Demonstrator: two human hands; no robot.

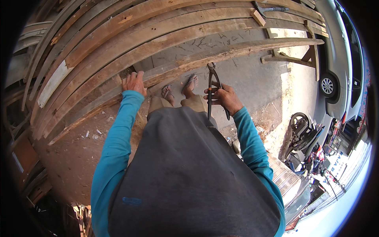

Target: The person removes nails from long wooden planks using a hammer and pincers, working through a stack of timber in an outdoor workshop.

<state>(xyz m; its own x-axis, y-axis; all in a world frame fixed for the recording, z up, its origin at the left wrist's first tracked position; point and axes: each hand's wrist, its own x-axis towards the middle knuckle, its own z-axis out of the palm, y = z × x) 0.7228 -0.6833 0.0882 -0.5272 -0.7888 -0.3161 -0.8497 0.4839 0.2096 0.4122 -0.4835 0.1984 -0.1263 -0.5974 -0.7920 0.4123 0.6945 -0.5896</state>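
My right hand (pixel 226 98) is closed around the dark handles of a pair of pincers (pixel 211 81). Their jaws point away from me and sit by the near edge of a long wooden beam (pixel 177 64); whether they grip a nail there is too small to tell. My left hand (pixel 134 83) rests on the same beam farther left, its fingers curled over the top and its thumb side toward the middle. The beam runs across in front of me, rough and weathered, the nearest of several.
More long beams (pixel 158 33) lie side by side beyond it, with a hammer (pixel 270 8) and a small wood block (pixel 258 17) on them at far right. A wooden trestle (pixel 312 55) supports the right end. Nails (pixel 201 42) litter the ground. A car (pixel 339 59) and motorcycle (pixel 302 132) stand right.
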